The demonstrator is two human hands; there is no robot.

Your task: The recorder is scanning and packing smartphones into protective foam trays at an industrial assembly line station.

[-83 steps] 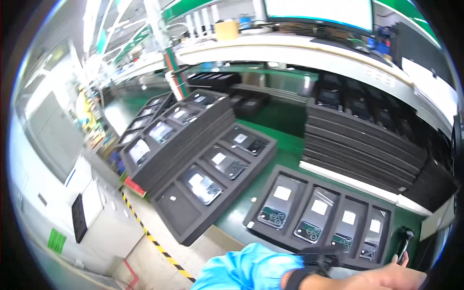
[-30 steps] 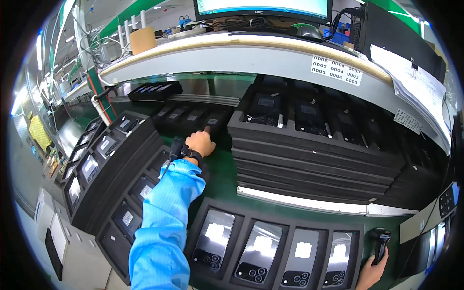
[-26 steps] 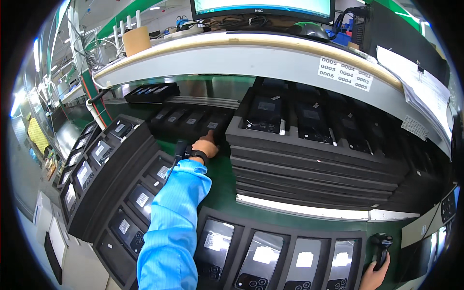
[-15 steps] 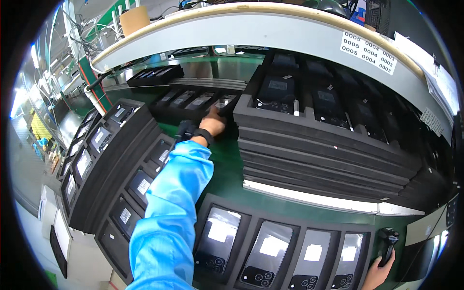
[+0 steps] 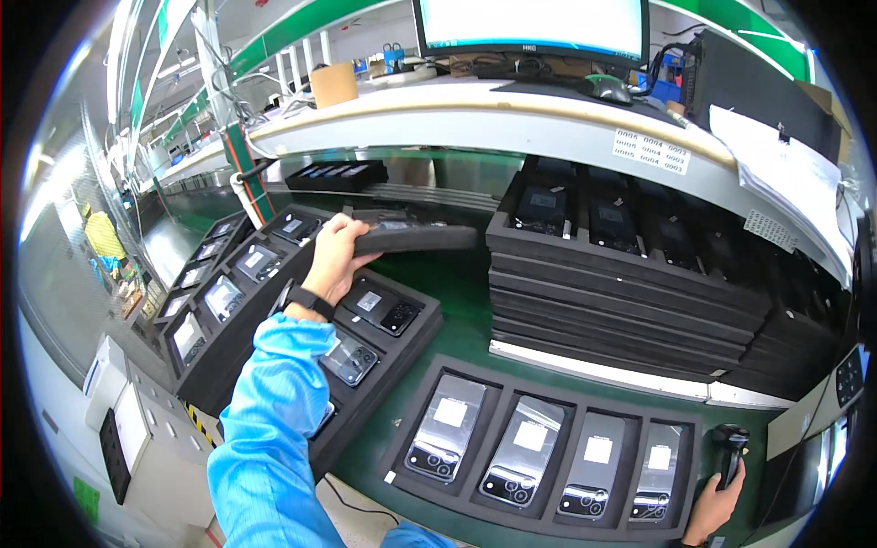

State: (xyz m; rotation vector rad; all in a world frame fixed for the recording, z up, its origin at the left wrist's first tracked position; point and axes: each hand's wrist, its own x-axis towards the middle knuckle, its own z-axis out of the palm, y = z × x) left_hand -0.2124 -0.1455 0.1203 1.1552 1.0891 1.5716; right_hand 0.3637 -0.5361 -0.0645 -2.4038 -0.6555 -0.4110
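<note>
Closed the fingers point(image 5: 356, 228) of the left hand point(image 5: 334, 263) around the left end of a dark foam tray point(image 5: 420, 240), with no visible gap, and held it almost edge-on above the green tabletop point(image 5: 457, 329). Showed only glimpses of glossy contents on its upper face, too foreshortened to count. Wrapped the right hand point(image 5: 717, 504) around a black handheld scanner point(image 5: 729, 452) near the tabletop's right side, well apart from the raised tray. Supported, as far as could be seen, at one end only, just beside a stack of dark trays point(image 5: 621, 310); could not tell whether touching. Risked, through that one-sided grip, a dipping far end and a slide of contents toward the phones point(image 5: 382, 310) nearby; risked, through any swing rightward, a knock against the stack. Faced, farther out, four more phones in a front tray point(image 5: 548, 517).
</note>
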